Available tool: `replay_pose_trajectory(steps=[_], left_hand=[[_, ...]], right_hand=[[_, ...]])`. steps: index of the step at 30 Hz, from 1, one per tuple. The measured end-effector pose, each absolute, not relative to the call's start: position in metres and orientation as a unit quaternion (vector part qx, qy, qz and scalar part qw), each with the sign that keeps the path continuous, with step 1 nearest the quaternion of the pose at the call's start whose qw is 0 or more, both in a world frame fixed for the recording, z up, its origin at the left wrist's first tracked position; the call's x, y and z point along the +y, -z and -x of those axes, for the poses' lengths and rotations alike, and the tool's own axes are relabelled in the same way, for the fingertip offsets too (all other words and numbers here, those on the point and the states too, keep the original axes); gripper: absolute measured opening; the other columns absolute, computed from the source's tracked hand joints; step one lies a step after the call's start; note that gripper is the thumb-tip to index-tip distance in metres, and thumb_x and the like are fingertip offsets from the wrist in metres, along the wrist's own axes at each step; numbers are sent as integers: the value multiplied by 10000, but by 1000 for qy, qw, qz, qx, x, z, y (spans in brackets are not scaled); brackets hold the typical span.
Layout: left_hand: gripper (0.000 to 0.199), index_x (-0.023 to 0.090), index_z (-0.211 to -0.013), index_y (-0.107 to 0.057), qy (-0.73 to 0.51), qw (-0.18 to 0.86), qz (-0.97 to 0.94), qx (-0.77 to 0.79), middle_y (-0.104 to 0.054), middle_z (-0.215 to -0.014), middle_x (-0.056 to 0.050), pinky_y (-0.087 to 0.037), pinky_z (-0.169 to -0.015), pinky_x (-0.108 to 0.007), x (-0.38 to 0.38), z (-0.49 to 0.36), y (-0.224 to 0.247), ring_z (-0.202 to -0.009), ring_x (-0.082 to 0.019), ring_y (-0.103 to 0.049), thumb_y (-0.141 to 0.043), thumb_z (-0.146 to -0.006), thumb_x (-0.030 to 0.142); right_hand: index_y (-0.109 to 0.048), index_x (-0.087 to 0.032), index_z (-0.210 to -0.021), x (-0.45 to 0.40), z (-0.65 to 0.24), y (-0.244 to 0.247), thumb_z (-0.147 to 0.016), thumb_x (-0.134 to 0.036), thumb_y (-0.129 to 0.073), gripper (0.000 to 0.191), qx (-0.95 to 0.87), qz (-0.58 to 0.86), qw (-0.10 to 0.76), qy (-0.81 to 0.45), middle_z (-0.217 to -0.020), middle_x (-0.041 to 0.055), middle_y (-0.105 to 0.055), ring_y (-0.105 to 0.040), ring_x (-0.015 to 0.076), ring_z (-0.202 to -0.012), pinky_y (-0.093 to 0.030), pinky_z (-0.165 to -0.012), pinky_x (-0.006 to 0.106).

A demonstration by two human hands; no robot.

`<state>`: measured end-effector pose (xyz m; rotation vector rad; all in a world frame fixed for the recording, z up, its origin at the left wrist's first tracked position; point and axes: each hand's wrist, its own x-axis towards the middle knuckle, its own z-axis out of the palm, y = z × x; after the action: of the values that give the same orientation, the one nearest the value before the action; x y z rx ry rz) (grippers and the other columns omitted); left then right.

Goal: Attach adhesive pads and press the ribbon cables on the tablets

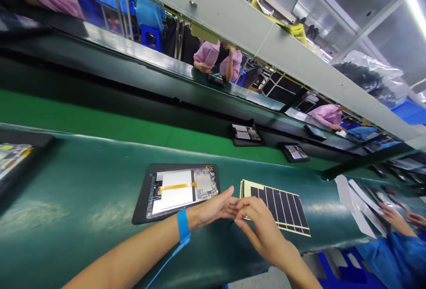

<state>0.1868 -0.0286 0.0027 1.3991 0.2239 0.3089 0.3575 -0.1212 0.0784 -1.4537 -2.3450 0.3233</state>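
Observation:
My left hand (214, 209), with a blue wrist strap (183, 227) and cord, reaches in with its fingers stretched out and thumb raised. Its fingertips meet my right hand (258, 222), whose fingers are curled in a pinch; whatever lies between them is hidden. Just behind my left hand an opened tablet (178, 187) rests on a black pad (142, 202), showing a white battery, an orange ribbon cable and a circuit board. A sheet of black adhesive strips (282, 207) on yellowish backing lies beyond my right hand, partly covered by it.
Another opened device (15, 158) sits at the left edge. Beyond the bench, a green conveyor belt (146, 124) carries opened tablets (246, 132) on pads. White strips (356, 204) lie to the right, near a co-worker's hands (396, 218) and blue sleeve. A dark post (366, 162) stands at the right.

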Motion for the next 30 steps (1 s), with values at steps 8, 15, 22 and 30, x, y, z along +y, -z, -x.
replay_pose_trajectory(steps=[8,15,22,30], left_hand=[[825,135,-1060,-730,-176,881,-420,129,-748,-1096,-150,-467,-1057,-441,-49,-142,10,-1081,-258,-692,-204,-982,766],[759,118,-989,-727,-218,876,-402,156,-759,-1000,-157,-510,-1000,-446,-51,-122,10,-1001,-271,-718,-362,-943,782],[703,92,-1124,-701,-234,841,-432,228,-739,-1145,-212,-526,-969,-464,-57,-79,5,-999,-287,-726,-517,-912,736],[438,153,-1175,-700,-340,591,-533,501,-757,-1147,-110,-518,-999,-397,-72,18,-1,-1060,-256,-697,-588,-936,502]], right_hand=[[-600,-252,-949,-85,-338,-57,-1014,-230,-492,128,-846,492,184,-88,-1081,76,-659,-626,223,-988,-474,-855,370],[-624,-268,-1017,-74,-316,-59,-1009,-258,-532,93,-852,473,179,-133,-1080,71,-681,-622,239,-1010,-456,-876,400],[-634,-266,-1099,-51,-299,-45,-1033,-339,-528,145,-831,479,195,-204,-1077,71,-717,-650,248,-1025,-457,-921,416],[-669,-237,-1143,-20,-237,-14,-1043,-283,-505,198,-906,364,158,-149,-1069,74,-724,-634,238,-1010,-413,-935,416]])
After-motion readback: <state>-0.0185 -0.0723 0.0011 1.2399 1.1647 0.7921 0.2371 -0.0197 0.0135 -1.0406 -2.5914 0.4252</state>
